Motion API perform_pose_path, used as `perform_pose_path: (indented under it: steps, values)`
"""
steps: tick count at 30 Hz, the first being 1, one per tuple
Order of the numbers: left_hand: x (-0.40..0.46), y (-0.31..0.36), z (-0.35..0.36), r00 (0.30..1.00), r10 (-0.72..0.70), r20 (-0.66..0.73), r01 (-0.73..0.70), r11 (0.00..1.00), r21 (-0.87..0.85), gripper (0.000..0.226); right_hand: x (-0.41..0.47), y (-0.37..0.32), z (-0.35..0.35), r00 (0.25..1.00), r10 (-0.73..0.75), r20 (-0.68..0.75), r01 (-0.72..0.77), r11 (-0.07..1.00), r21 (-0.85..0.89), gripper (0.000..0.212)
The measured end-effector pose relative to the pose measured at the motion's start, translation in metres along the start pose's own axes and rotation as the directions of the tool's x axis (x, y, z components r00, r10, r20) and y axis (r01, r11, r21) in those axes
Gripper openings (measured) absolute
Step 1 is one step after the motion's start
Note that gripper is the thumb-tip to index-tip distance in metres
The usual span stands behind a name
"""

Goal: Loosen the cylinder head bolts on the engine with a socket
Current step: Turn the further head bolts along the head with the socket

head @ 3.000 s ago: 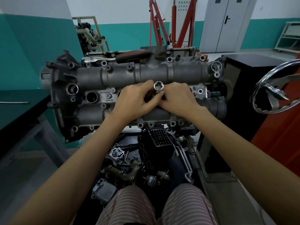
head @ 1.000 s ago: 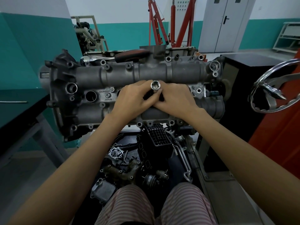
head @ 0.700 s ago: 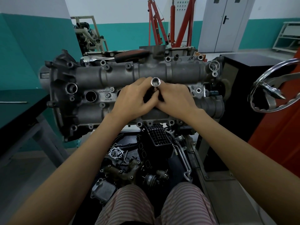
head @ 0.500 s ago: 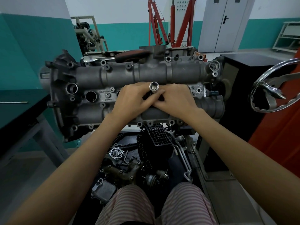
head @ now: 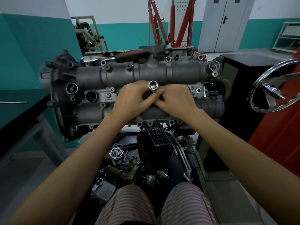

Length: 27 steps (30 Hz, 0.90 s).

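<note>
The fingers (head: 146,93) of both hands are curled in close around a shiny socket (head: 153,85), pinching its sides, and the fingertips are mostly hidden behind the knuckles. The left hand (head: 129,101) and the right hand (head: 176,101) touch each other in the middle of the engine (head: 123,75), on top of the grey cover. The socket stands up between them with its open end facing the camera. Its lower end is hidden, so I cannot tell if it sits on a bolt. The socket looks like hard steel, small and light, but smooth and a bit slippery, so it may spin in bare fingers. The best place to hold it is around its round sides, low down, and keep it straight. A tight bolt will probably not turn by fingers alone. A ratchet (head: 116,56) with a dark red and black handle lies on the far edge of the engine, and it would give more push. The engine is big, heavy and stiff and should not move. Old parts (head: 123,161) lie in a pile below, near the striped knees (head: 155,205).
</note>
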<state>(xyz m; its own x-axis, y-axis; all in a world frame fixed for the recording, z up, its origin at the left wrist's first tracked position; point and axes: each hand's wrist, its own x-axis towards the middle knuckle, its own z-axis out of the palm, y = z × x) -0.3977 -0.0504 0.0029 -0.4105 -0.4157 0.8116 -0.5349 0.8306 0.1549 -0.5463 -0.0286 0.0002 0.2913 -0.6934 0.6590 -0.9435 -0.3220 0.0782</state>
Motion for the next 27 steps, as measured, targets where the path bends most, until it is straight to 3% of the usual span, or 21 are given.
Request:
perform_pose_path:
  steps: [3,6,11,16,20,27]
  values:
    - [-0.0012,0.0008,0.0006,1.0,-0.002,0.02,0.002,1.0,-0.001,0.034,-0.0003,-0.0018,-0.0004,0.999,-0.043,-0.032,0.043,0.999,-0.021,0.05]
    - [-0.0026,0.0033,0.0004,1.0,0.01,0.01,-0.01,1.0,0.018,0.022,-0.0006,-0.0007,-0.0021,1.0,-0.003,-0.03,0.004,0.998,0.061,0.034]
    - [-0.0009,0.0007,0.0002,1.0,-0.023,0.016,0.022,0.999,0.048,0.039,0.0,-0.0022,-0.0019,1.0,0.011,0.003,-0.011,1.0,0.011,0.039]
    - [-0.0008,0.002,-0.0009,1.0,0.006,0.01,-0.007,1.0,0.018,0.039,-0.0009,-0.0003,-0.0015,1.0,-0.028,-0.006,0.029,0.999,0.038,0.034]
    - [-0.0022,0.0041,0.0001,1.0,0.009,-0.006,-0.008,0.999,0.04,0.03,0.0001,-0.0029,-0.0017,0.999,-0.025,-0.032,0.026,0.999,0.028,0.05]
    - [-0.0008,0.0006,-0.0007,1.0,-0.022,0.009,0.022,1.0,-0.003,0.045,0.0008,0.0011,0.0019,1.0,0.018,-0.014,-0.017,0.999,0.03,0.041]
